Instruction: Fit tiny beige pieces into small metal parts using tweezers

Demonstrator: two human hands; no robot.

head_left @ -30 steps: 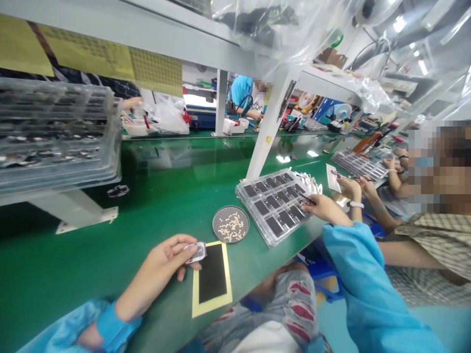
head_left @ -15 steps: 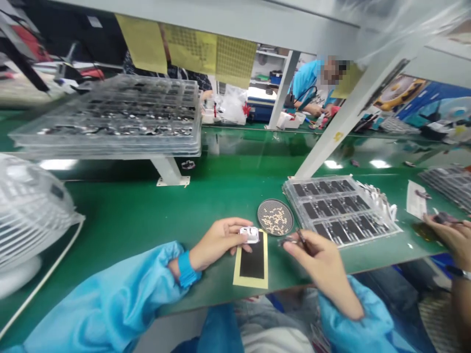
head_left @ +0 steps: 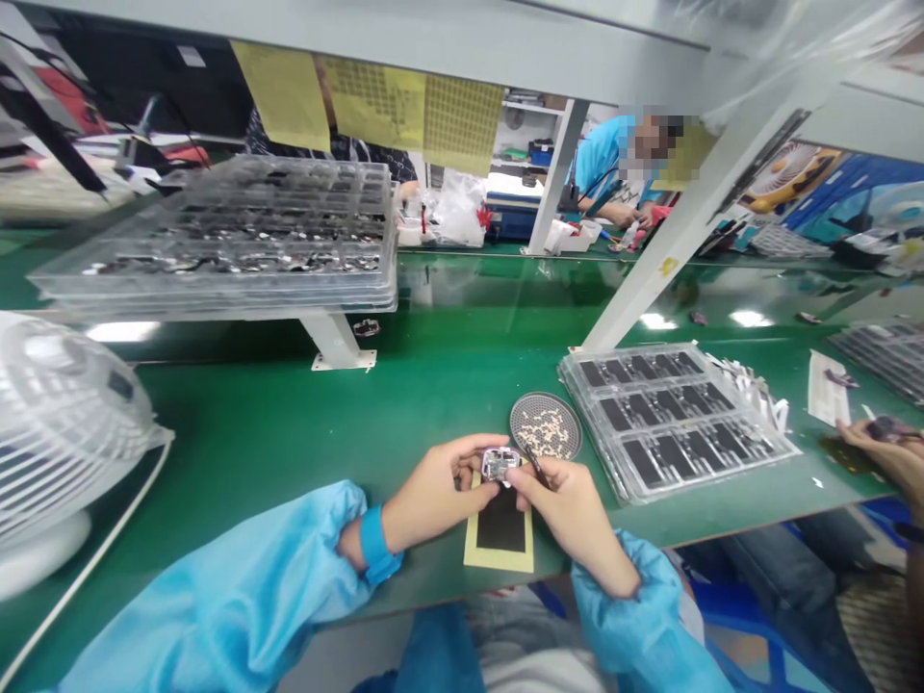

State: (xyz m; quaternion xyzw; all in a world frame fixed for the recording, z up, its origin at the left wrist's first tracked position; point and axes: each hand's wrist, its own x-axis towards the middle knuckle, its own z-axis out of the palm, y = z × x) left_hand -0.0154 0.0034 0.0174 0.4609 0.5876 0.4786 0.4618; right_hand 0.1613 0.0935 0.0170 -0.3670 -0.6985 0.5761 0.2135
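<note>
Over a black pad with a yellow border (head_left: 500, 534), my left hand (head_left: 440, 486) is closed on a small rounded device casing (head_left: 498, 464). The casing shows electronic parts inside and a purplish rim. My right hand (head_left: 567, 505) meets it from the other side, thumb and fingertips at the casing's lower right edge. A thin dark tool, which looks like tweezers (head_left: 535, 466), is tucked between the fingers of my right hand and points up and left. Just behind that hand lies a round dark dish (head_left: 547, 399) of small beige pieces.
Stacked clear trays (head_left: 679, 423) of dark rectangular parts stand at right. More clear trays (head_left: 217, 279) sit on a raised shelf at left, near a white fan (head_left: 64, 433). A neighbour's hand (head_left: 885, 448) holds a part at far right. A slanted post (head_left: 650, 269) rises behind the trays.
My right hand has moved left to the casing, bringing the dark part it held there; electronics now show inside the formerly bare white casing. My left hand has stayed almost in place.
</note>
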